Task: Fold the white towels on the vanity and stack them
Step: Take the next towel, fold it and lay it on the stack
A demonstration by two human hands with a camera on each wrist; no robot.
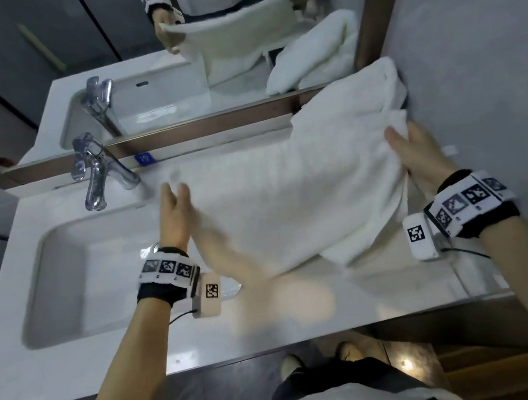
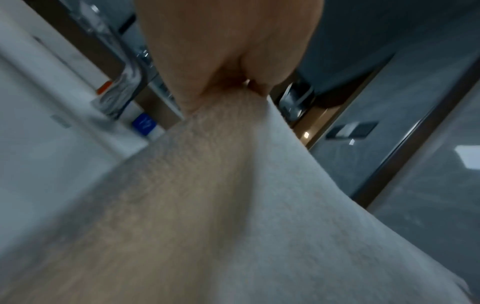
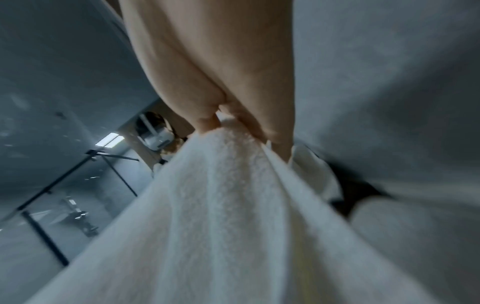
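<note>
Over the white desk (image 1: 308, 323), to the right of the sink (image 1: 73, 283), I hold one white towel (image 1: 290, 202) stretched out in the air, and a second towel (image 1: 353, 97) lies bunched in the far right corner against the mirror (image 1: 164, 43), two in all. My left hand (image 1: 173, 210) pinches the towel's left edge and my right hand (image 1: 420, 152) pinches its right edge. The wrist views show thumb against fingers (image 2: 194, 82) clamped on cloth (image 3: 221, 185), though blur probably hides the exact grip, and only the head view shows the one tap (image 1: 97, 170).
</note>
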